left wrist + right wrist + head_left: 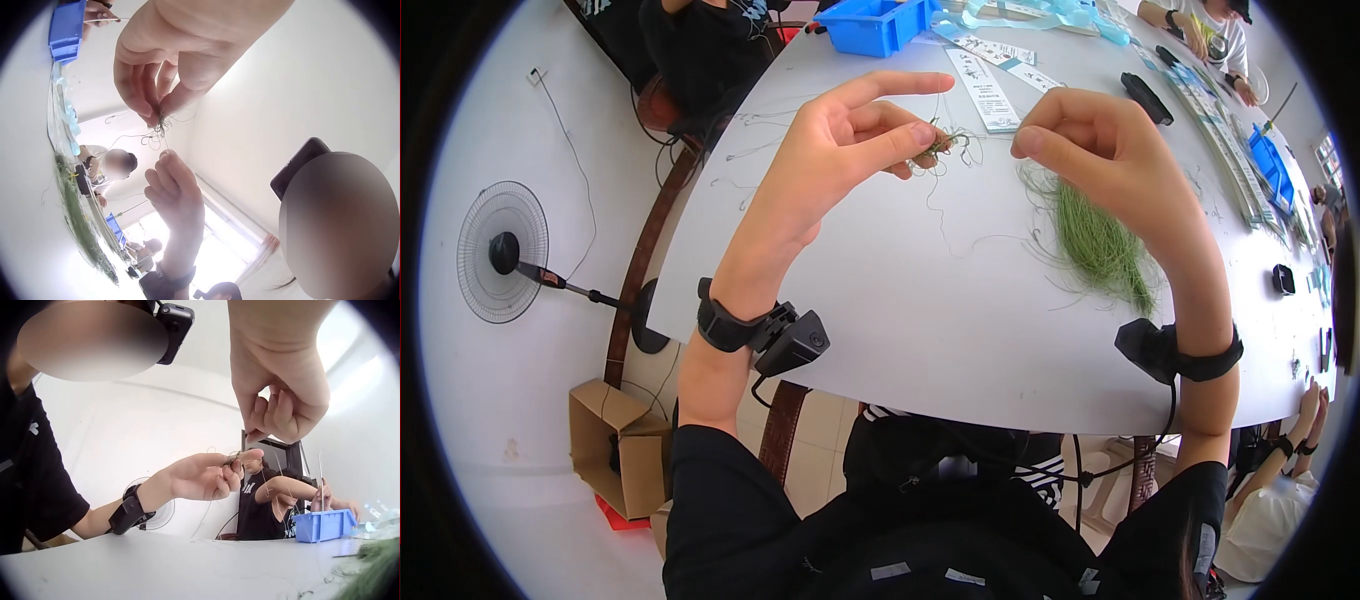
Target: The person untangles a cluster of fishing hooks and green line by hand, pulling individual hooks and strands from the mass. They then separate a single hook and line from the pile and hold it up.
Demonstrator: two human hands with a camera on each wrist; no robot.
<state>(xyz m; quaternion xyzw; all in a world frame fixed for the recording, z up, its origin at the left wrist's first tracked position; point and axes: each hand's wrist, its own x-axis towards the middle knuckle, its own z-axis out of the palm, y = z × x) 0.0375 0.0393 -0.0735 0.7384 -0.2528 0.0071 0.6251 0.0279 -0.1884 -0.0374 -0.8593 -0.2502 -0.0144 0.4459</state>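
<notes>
A tangled clump of fish hooks [943, 148] with green line is pinched between the thumb and fingers of my left hand [840, 135], above the table. Curved hook shapes stick out of the clump in the left wrist view, below the left fingertips. My right hand [1095, 140] is a short way to the right, thumb and index finger pressed together on a thin line [166, 142] that runs up toward the clump. A loose bundle of green fishing line [1100, 240] lies on the table below the right hand. Loose strands trail under the clump.
A blue bin [875, 27] stands at the table's far edge, near printed card strips [982, 90]. More hooked lines [745, 155] lie left of my left hand. A black object [1147, 98] and long packs [1225, 150] lie to the right. Other people sit around the table.
</notes>
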